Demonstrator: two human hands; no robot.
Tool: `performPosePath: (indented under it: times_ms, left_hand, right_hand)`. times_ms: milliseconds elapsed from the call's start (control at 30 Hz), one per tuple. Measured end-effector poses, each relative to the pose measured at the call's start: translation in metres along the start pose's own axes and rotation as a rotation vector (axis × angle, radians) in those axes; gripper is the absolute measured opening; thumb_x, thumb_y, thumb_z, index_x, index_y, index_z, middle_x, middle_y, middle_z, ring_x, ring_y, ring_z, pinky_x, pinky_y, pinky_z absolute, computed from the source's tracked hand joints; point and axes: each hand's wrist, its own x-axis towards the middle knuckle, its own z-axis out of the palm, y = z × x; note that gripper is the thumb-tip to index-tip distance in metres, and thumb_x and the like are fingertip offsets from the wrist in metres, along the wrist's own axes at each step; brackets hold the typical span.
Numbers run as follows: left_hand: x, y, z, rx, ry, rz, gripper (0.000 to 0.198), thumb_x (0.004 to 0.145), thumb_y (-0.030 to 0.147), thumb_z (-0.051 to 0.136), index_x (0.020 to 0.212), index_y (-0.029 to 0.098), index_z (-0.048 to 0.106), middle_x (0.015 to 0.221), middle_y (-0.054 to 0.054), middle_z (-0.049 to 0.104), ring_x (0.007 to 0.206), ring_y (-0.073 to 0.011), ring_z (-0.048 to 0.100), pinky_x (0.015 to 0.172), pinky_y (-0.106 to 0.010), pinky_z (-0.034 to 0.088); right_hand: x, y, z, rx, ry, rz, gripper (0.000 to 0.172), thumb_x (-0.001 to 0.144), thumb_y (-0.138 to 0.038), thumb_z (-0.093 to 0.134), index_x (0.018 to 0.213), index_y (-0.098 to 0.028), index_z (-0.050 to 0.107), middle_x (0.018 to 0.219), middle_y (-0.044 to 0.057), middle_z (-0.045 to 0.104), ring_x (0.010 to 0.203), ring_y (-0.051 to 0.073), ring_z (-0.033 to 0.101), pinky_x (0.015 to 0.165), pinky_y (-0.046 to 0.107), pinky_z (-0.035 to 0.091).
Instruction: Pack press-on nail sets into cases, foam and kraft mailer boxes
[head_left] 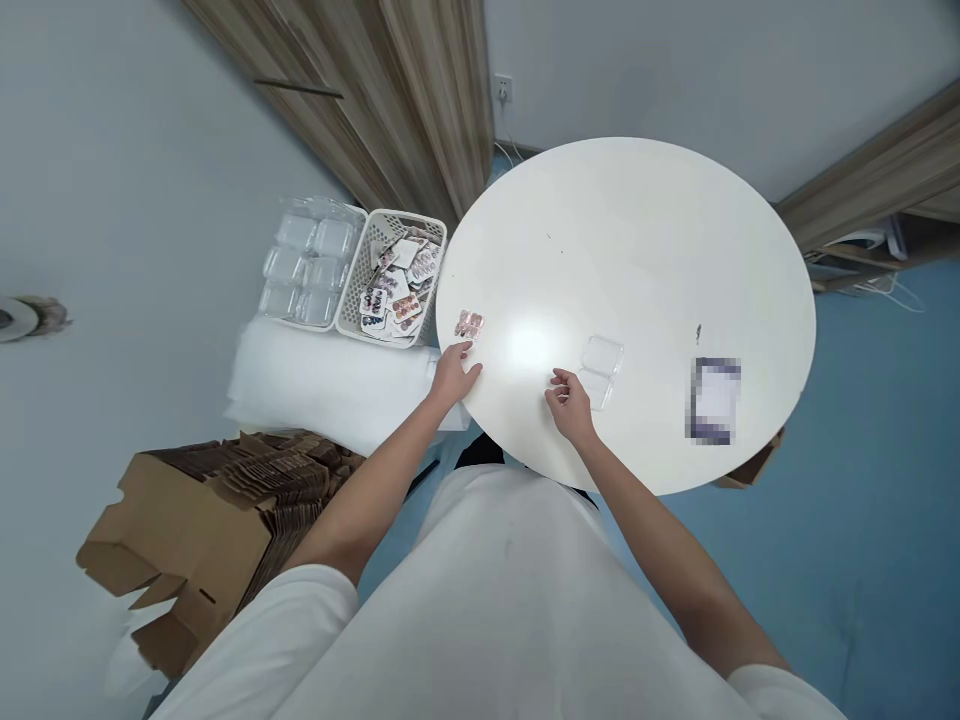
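My left hand rests at the near left edge of the round white table, fingers stretched toward a small pink card of press-on nails lying just beyond them. My right hand lies on the table with fingers loosely curled, touching the near corner of an open clear plastic case. Nothing shows inside either hand.
A white basket of nail cards and a stack of clear plastic cases sit on a white surface to the left. Flattened cardboard boxes are piled at lower left. A blurred purple-white item lies at the table's right.
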Motion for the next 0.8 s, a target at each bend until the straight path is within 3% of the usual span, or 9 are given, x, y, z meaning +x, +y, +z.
performPosePath:
  times_ms: [133,267,567,800]
  left_hand:
    - [0.033,-0.017,-0.036,0.174,-0.078,0.108,0.052,0.069,0.022,0.06,0.119,0.019,0.044,0.112,-0.008,0.05,0.095,-0.0221,0.053,0.085,-0.035,0.042]
    - [0.061,-0.022,-0.053,0.274,-0.17,0.165,0.055,0.067,0.015,0.059,0.12,0.018,0.043,0.113,-0.009,0.048,0.099,-0.0242,0.051,0.086,-0.034,0.04]
    - [0.092,-0.015,-0.049,0.376,-0.349,0.186,0.067,0.067,0.014,0.06,0.128,0.02,0.03,0.114,-0.011,0.043,0.098,-0.0248,0.051,0.077,-0.031,0.042]
    - [0.097,-0.021,-0.047,0.366,-0.374,0.241,0.059,0.07,0.012,0.056,0.124,0.021,0.035,0.109,-0.009,0.044,0.092,-0.0218,0.053,0.072,-0.029,0.043]
  right_hand:
    - [0.023,-0.01,0.033,-0.099,-0.066,-0.003,0.043,0.071,-0.027,0.049,0.113,-0.022,0.046,0.1,0.005,0.054,0.079,0.016,0.052,0.071,0.035,0.047]
    - [0.047,-0.024,0.062,-0.207,-0.084,-0.033,0.047,0.07,-0.024,0.051,0.116,-0.022,0.044,0.104,0.006,0.052,0.086,0.018,0.052,0.077,0.037,0.045]
    - [0.093,-0.05,0.114,-0.419,-0.094,-0.111,0.059,0.067,-0.027,0.059,0.122,-0.022,0.039,0.112,0.009,0.046,0.103,0.024,0.045,0.087,0.041,0.039]
    - [0.102,-0.058,0.13,-0.617,-0.048,-0.024,0.061,0.069,-0.026,0.058,0.126,-0.024,0.034,0.107,0.008,0.049,0.099,0.025,0.046,0.08,0.041,0.04]
